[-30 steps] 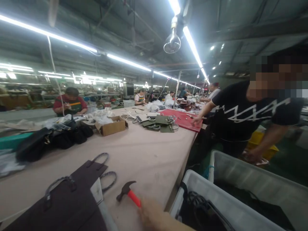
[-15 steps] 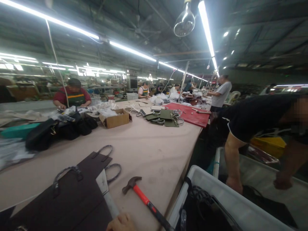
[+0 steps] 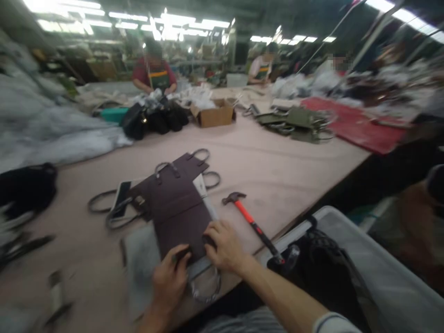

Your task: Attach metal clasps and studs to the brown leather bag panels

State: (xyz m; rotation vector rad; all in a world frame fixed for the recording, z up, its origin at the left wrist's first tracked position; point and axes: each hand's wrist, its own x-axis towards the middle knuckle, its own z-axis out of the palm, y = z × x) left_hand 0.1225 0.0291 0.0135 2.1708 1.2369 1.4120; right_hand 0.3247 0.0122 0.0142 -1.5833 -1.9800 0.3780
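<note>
Dark brown bag panels (image 3: 180,203) with looped handles lie overlapped on the table, roughly in the middle of the view. At their near edge my left hand (image 3: 170,280) is closed, with a dark brown piece between thumb and fingers. Opposite it, my right hand (image 3: 224,245) also pinches a dark brown edge of the bag panel; blur hides the exact grip. Below the hands a wrapped handle loop (image 3: 208,286) hangs near the table edge. A claw hammer (image 3: 251,222) with a red and black handle lies right of my right hand. Under my left hand is a grey slab (image 3: 140,268).
A white bin (image 3: 367,249) with dark bags stands at the right table edge. Farther back are green bag panels (image 3: 294,120), a red sheet (image 3: 364,127), a cardboard box (image 3: 217,115) and black bags (image 3: 152,118). Co-workers sit across the table.
The view has turned left and down. Both my hands now show at the brown bag panels, where before only part of one hand showed. The hammer still lies on the table.
</note>
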